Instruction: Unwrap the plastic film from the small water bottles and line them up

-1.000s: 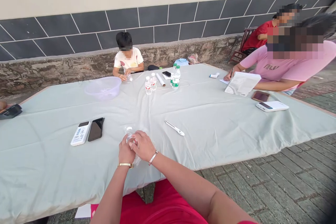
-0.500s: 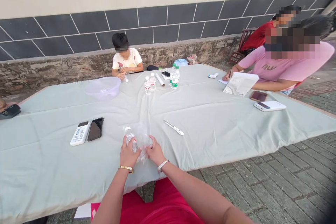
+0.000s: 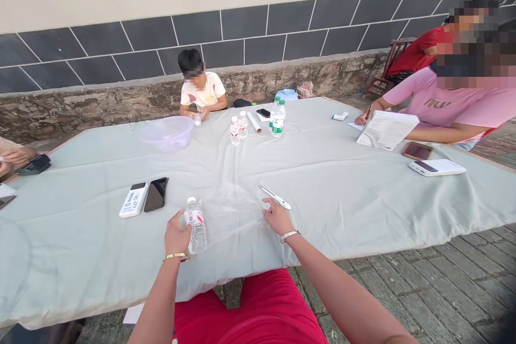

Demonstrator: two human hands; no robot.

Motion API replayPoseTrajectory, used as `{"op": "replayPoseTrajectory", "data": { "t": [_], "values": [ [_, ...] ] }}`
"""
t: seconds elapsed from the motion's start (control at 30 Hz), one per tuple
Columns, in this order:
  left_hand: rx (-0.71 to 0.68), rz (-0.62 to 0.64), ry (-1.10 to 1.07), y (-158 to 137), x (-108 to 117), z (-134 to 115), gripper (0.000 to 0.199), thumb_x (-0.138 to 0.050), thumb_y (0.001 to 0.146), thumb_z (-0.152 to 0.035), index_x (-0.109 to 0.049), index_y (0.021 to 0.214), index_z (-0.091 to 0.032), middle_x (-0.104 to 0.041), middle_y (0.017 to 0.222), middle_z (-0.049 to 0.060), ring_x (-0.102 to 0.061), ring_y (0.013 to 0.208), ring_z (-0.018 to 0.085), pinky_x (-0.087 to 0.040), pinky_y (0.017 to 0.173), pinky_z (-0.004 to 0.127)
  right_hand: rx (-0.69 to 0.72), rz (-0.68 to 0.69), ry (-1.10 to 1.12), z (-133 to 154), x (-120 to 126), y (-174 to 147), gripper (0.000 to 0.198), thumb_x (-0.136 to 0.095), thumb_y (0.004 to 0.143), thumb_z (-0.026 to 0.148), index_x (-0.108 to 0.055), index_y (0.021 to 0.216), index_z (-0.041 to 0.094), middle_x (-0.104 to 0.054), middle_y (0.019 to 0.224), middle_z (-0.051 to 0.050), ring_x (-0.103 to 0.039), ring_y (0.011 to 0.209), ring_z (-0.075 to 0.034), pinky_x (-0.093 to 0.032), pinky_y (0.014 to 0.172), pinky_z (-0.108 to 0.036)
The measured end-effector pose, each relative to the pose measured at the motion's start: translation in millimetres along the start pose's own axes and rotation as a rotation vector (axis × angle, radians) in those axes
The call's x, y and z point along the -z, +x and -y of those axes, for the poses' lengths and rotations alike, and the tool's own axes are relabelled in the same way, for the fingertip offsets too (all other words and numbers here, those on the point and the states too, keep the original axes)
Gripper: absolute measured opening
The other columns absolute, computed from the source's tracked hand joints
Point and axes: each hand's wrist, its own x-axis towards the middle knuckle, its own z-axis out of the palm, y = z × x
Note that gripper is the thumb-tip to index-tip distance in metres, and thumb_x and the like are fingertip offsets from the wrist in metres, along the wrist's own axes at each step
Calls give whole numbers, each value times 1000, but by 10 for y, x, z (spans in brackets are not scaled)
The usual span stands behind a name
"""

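Observation:
My left hand (image 3: 177, 236) is closed round the left side of a clear water bottle (image 3: 197, 232) with a white cap and a red-and-white label. The bottle tilts slightly on the cloth. A thin, see-through plastic sheet or bag (image 3: 234, 205) stretches from beside the bottle to my right hand (image 3: 277, 217). The fingers of that hand are pinched at its right edge. Just beyond these fingers lies a slim white utility knife (image 3: 274, 196), seemingly apart from the hand.
A white power bank (image 3: 133, 200) and black phone (image 3: 156, 195) lie left. Farther back are a purple basin (image 3: 169, 137), small bottles (image 3: 235, 131), a roll (image 3: 253, 122) and green-capped bottles (image 3: 278, 121). Other people sit round the table; one writes beside a white box (image 3: 387, 130).
My hands have moved apart. The left has brought the bottle slightly left and nearer; the right has drawn the plastic out to the right, towards the utility knife. The view has shifted slightly.

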Motion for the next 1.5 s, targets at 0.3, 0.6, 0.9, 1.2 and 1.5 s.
{"op": "replayPoseTrajectory", "data": {
  "t": [0.3,0.6,0.9,1.2,1.5],
  "values": [
    [48,106,-12,-131,-180,-101,75,-58,75,-48,-34,139,-15,-63,116,14,-62,104,26,-45,85,34,133,-48,-438,92,438,-41,55,-55,79,14,-46,133,17,-61,108,-14,-58,97,-26,-43,80,-35],
    [-113,32,-215,-160,-344,-47,60,-54,75,-41,-46,129,-15,-60,119,15,-65,80,21,-49,80,37,363,282,194,1065,-270,-82,38,-56,83,35,-54,116,16,-65,88,-5,-59,82,-18,-44,76,-30],
    [-13,28,-457,-108,-555,-80,50,-55,77,-32,-50,124,-14,-51,132,18,-62,101,24,-53,76,33,-171,551,793,974,-724,147,60,-84,48,34,-50,96,22,-60,83,1,-58,84,-21,-44,71,-31],
    [137,511,-995,-290,-592,-218,63,-70,61,-61,-54,104,-18,-58,66,-3,-53,51,8,-40,43,19,-127,887,1237,710,-562,-86,51,-76,58,40,-55,101,23,-68,89,-2,-65,81,-20,-49,73,-35],
    [197,262,-1027,-255,-397,-172,42,-75,52,-44,-51,76,-19,-51,61,-7,-48,50,5,-39,45,17,11,898,1225,748,-425,-232,60,-84,50,25,-56,103,26,-67,93,0,-65,89,-21,-49,77,-35]
  ]
}}
